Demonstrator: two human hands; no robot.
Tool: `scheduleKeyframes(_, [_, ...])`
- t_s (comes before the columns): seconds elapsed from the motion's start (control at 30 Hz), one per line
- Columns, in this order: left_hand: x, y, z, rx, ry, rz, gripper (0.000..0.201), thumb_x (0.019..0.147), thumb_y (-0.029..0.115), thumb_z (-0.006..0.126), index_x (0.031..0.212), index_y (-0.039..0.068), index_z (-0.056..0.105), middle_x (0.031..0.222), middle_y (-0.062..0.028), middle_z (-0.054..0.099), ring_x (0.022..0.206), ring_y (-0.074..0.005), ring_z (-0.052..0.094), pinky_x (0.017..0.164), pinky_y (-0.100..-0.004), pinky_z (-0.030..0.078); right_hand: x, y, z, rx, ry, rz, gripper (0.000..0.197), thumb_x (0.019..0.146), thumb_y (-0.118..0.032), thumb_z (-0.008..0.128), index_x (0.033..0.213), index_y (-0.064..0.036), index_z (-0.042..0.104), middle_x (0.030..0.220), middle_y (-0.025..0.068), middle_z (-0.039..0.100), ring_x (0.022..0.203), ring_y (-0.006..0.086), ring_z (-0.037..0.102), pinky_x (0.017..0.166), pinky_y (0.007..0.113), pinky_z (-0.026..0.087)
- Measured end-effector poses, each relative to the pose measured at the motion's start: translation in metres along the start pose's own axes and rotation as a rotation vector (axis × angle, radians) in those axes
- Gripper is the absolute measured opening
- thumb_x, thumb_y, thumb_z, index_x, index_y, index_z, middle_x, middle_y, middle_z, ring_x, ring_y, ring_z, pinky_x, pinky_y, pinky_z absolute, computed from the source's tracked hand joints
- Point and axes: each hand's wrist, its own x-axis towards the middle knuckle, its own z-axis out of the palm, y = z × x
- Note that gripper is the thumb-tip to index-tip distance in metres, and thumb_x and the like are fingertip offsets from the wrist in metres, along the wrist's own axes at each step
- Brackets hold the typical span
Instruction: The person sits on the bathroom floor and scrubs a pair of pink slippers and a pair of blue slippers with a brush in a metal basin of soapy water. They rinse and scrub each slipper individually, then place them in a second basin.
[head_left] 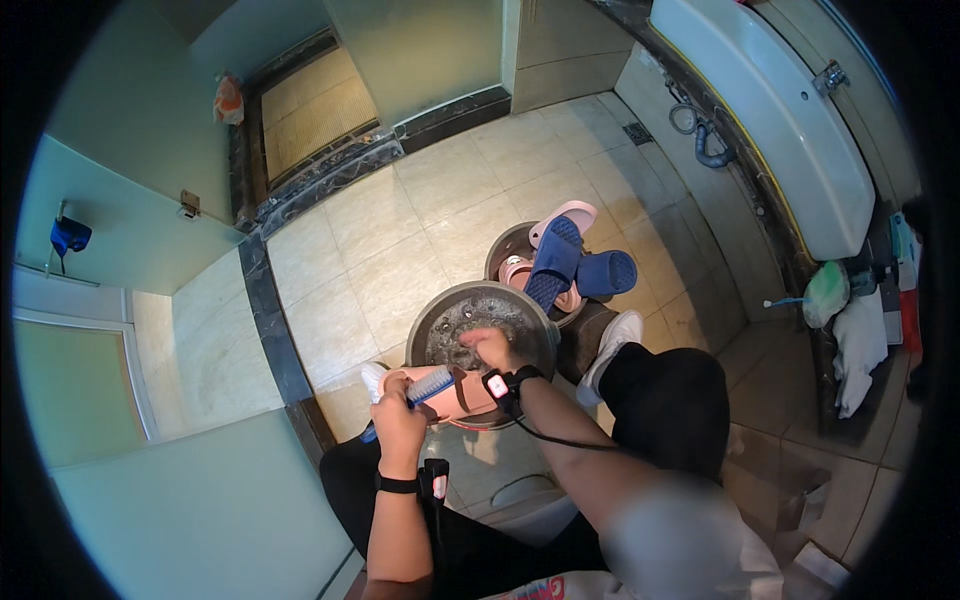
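Observation:
My left hand [398, 415] is closed around a blue scrub brush [432, 384] with pale bristles. The same hand is at the end of a peach-pink slipper [460, 400], which lies across the near rim of a round grey basin [414, 345]; whether the fingers also grip the slipper is unclear. Over the basin, my right hand [490, 347] reaches past the slipper with its fingers stretched out and nothing visible in them. Sudsy, rippling water [470, 315] fills the basin below it.
Behind the basin stands a second bucket [495, 250] with blue slippers [558, 258] and pink slippers [565, 220] on it. A white sink [790, 120] is at the upper right. A blue-green glass door [150, 520] borders the left. My knees flank the basin.

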Motion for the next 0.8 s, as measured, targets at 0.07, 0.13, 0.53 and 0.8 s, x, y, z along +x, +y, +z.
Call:
scheduleKeyframes(0.07, [-0.002, 0.001, -0.008, 0.04, 0.046, 0.005, 0.033, 0.062, -0.004, 0.064, 0.094, 0.001, 0.058, 0.087, -0.0189, 0.065, 0.08, -0.0388, 0.062, 0.071, -0.0444, 0.047, -0.004, -0.008, 0.006, -0.474, 0.313, -0.148, 0.041, 0.077, 0.002, 0.054, 0.117, -0.002, 0.061, 0.109, 0.0175, 0.065, 0.095, 0.0244, 0.062, 0.087, 0.036, 0.048])
scheduleKeyframes(0.13, [0.002, 0.013, -0.011, 0.078, 0.061, 0.047, 0.035, 0.064, -0.005, 0.064, 0.097, 0.003, 0.057, 0.087, -0.0176, 0.064, 0.081, -0.0378, 0.062, 0.071, -0.0438, 0.044, -0.013, -0.005, -0.002, -0.933, 0.476, -0.229, 0.031, 0.079, 0.003, 0.053, 0.107, 0.0014, 0.066, 0.1, 0.0159, 0.068, 0.09, 0.0219, 0.063, 0.083, 0.033, 0.049])
scheduleKeyframes(0.53, [-0.004, 0.026, -0.017, 0.103, 0.147, 0.024, 0.036, 0.067, -0.003, 0.065, 0.101, 0.003, 0.054, 0.088, -0.0149, 0.067, 0.084, -0.0352, 0.063, 0.072, -0.044, 0.041, -0.035, -0.005, -0.007, -0.194, 0.034, -0.099, 0.027, 0.079, 0.0, 0.053, 0.103, -0.0031, 0.066, 0.093, 0.0217, 0.066, 0.092, 0.0356, 0.063, 0.079, 0.042, 0.05])
scheduleKeyframes(0.8, [-0.006, 0.011, -0.001, 0.105, 0.162, 0.027, 0.028, 0.067, 0.002, 0.069, 0.091, 0.003, 0.055, 0.087, -0.015, 0.064, 0.079, -0.037, 0.063, 0.07, -0.0456, 0.044, -0.043, -0.015, -0.029, -0.124, -0.125, 0.224, 0.053, 0.073, 0.003, 0.05, 0.126, -0.0051, 0.054, 0.114, 0.0206, 0.06, 0.1, 0.0358, 0.059, 0.088, 0.037, 0.047])
